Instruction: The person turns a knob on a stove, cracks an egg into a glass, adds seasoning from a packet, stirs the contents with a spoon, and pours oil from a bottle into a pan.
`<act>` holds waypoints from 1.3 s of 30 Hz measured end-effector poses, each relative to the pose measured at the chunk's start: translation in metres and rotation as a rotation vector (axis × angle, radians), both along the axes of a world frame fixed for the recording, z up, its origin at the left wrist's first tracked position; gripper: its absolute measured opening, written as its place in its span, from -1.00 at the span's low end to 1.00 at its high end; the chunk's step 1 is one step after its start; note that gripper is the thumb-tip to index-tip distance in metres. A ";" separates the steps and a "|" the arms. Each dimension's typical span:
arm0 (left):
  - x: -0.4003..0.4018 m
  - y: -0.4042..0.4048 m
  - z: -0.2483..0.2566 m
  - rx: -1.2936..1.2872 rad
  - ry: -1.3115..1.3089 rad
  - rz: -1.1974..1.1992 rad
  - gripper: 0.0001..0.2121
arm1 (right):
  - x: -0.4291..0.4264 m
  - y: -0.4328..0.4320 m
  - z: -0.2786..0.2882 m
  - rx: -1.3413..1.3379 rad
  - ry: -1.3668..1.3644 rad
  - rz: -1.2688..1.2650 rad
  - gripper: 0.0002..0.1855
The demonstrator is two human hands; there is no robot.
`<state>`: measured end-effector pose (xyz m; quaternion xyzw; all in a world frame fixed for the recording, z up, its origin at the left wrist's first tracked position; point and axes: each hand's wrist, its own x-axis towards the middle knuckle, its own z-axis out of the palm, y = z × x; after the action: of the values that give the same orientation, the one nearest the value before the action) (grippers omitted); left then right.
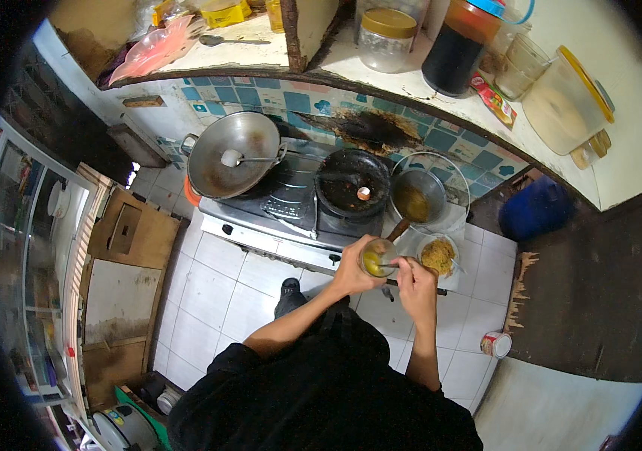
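My left hand (350,269) is wrapped around a clear glass (384,248) holding yellow liquid that looks like egg. In my right hand (418,282) is a thin metal utensil (391,265), its lower end inside the glass. Behind the glass a blackened frying pan (349,200) sits on the gas stove (290,217), with a piece of eggshell (363,193) in it. To the right stands a metal pot (436,189) with brownish oil. A plate of yellow-brown food (438,256), perhaps noodles, lies just beyond my right hand.
A large wok (214,152) with a ladle (232,158) rests on the stove's left side. Overhead runs a shelf (343,65) bearing jars and a pitcher of dark liquid (456,56). A blue drum (535,208) and a can (495,344) stand right; a wooden cabinet (123,276) stands left.
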<state>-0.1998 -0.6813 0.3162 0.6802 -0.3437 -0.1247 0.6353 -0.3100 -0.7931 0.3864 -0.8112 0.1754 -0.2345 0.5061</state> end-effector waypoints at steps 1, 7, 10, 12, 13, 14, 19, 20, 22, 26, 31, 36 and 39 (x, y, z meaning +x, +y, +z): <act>0.002 0.002 0.000 0.001 0.000 0.007 -0.52 | 0.000 0.002 0.001 -0.006 -0.008 0.024 -0.72; 0.009 0.010 0.001 0.008 -0.015 0.050 -0.46 | 0.008 0.010 -0.001 -0.035 -0.013 0.058 -0.72; 0.012 0.015 0.000 -0.001 -0.024 0.035 -0.47 | 0.019 0.012 -0.004 0.103 0.027 0.046 -0.72; 0.012 0.017 -0.002 0.026 0.013 0.075 -0.46 | 0.014 0.013 -0.003 0.074 0.031 0.077 -0.73; 0.013 0.017 -0.002 0.025 0.014 0.074 -0.46 | 0.012 0.014 -0.002 0.045 0.034 0.109 -0.73; 0.015 0.018 -0.001 0.010 0.004 0.058 -0.46 | 0.015 0.015 0.000 0.044 0.034 0.108 -0.73; 0.014 0.019 0.001 0.013 -0.005 0.064 -0.47 | 0.016 0.020 0.001 -0.069 -0.027 0.137 -0.75; 0.015 0.019 0.003 0.011 -0.006 0.040 -0.47 | 0.017 0.020 0.001 -0.069 -0.027 0.137 -0.75; 0.012 0.019 0.002 -0.012 -0.013 0.035 -0.48 | 0.021 0.019 -0.004 -0.003 0.002 0.035 -0.76; 0.015 0.021 -0.005 -0.005 0.012 0.036 -0.48 | 0.016 0.022 -0.001 0.171 0.020 -0.035 -0.75; 0.015 0.021 -0.006 0.016 0.017 0.039 -0.49 | 0.013 0.019 0.003 -0.052 0.061 0.059 -0.78; 0.016 0.023 -0.006 0.008 -0.044 0.018 -0.47 | 0.015 0.019 -0.002 0.016 0.032 0.035 -0.79; 0.012 0.022 -0.007 0.060 0.022 0.018 -0.46 | 0.007 0.020 -0.001 0.093 -0.023 0.010 -0.77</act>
<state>-0.1875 -0.6593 0.3097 0.7004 -0.3266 -0.1368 0.6197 -0.3031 -0.7734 0.3849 -0.7848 0.1760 -0.2327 0.5467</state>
